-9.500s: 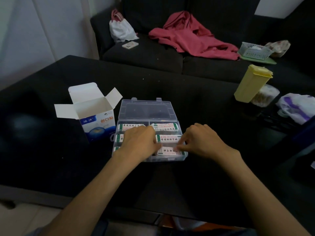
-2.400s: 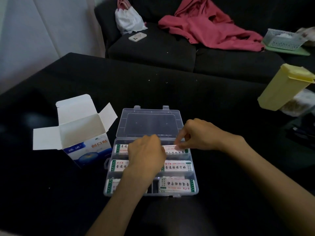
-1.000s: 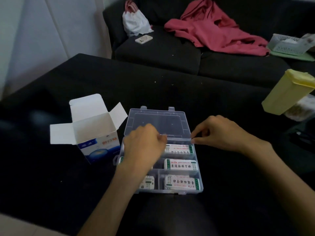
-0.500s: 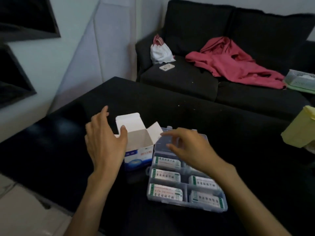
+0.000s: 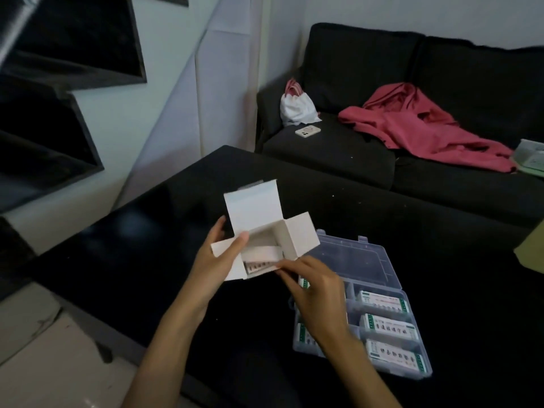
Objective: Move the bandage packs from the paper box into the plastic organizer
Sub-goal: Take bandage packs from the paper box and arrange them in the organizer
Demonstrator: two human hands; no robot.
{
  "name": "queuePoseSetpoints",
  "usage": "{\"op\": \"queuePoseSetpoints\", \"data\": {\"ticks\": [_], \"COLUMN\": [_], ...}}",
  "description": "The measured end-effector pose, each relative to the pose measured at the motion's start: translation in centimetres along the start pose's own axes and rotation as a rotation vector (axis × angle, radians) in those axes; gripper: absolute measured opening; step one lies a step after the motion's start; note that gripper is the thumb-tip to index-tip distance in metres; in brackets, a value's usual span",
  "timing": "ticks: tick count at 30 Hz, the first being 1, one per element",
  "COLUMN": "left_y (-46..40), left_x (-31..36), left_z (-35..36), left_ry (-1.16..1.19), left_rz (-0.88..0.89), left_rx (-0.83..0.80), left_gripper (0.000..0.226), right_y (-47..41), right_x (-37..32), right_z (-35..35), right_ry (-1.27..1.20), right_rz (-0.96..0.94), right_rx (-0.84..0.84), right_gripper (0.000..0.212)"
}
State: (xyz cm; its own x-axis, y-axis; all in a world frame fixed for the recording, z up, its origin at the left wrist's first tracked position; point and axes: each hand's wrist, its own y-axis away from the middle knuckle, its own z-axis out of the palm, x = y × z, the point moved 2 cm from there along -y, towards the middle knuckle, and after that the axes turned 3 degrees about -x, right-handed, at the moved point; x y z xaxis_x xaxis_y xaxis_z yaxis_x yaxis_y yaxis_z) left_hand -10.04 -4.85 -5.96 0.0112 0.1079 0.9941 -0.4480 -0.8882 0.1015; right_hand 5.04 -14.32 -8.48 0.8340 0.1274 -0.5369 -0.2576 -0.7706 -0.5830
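From my head camera, my left hand (image 5: 219, 262) grips the white paper box with open flaps (image 5: 265, 231), holding it tilted toward me above the black table (image 5: 147, 245). My right hand (image 5: 313, 293) reaches to the box mouth, fingers touching the edge of a white bandage pack (image 5: 260, 265) lying inside; whether they already pinch it I cannot tell. I judge this the drawing-out step: next I must pull the pack free and carry it to a compartment of the clear plastic organizer (image 5: 391, 278), which lies open on the table just right of the box. I count one box, one organizer, at least one pack in the box, and three packs plainly visible in the organizer, with two more partly hidden behind my right hand.
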Motion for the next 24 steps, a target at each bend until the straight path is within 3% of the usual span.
{"op": "queuePoseSetpoints", "data": {"ticks": [1, 2, 5, 11, 15, 17, 21, 24], "left_y": [-0.1, -0.2, 0.0, -1.3, -1.7, -1.6, -1.3, -1.3], "left_x": [-0.1, 0.0, 0.7, 1.1, 0.2, 0.1, 0.2, 0.5], "left_z": [-0.1, -0.2, -0.1, -0.4, -0.2, 0.2, 0.6, 1.0], "left_ry": [0.064, 0.11, 0.176, 0.174, 0.071, 0.059, 0.017, -0.008], "left_rz": [-0.051, -0.09, -0.092, -0.032, -0.091, -0.102, -0.09, -0.083], "left_rx": [-0.018, -0.047, -0.098, 0.134, 0.14, 0.121, 0.103, 0.067], "left_gripper": [0.085, 0.084, 0.046, 0.076, 0.089, 0.08, 0.036, 0.033], "right_y": [-0.2, -0.5, -1.1, -2.1, -2.5, -2.2, -1.6, -1.9], "right_x": [-0.3, -0.6, -1.0, -2.1, -2.5, -2.1, -1.6, -2.4], "right_z": [0.0, 0.0, 0.4, -0.9, -2.0, -1.8, -1.3, -0.6], "right_ry": [-0.012, -0.023, -0.054, -0.127, -0.072, -0.023, 0.058, 0.021], "right_rz": [-0.007, -0.009, 0.018, 0.115, 0.094, 0.088, 0.089, 0.042], "right_rx": [0.045, 0.077, 0.092, 0.092, 0.143, 0.1, -0.052, -0.261], "right_gripper": [0.021, 0.02, 0.02, 0.033, 0.026, 0.023, 0.028, 0.037]}}
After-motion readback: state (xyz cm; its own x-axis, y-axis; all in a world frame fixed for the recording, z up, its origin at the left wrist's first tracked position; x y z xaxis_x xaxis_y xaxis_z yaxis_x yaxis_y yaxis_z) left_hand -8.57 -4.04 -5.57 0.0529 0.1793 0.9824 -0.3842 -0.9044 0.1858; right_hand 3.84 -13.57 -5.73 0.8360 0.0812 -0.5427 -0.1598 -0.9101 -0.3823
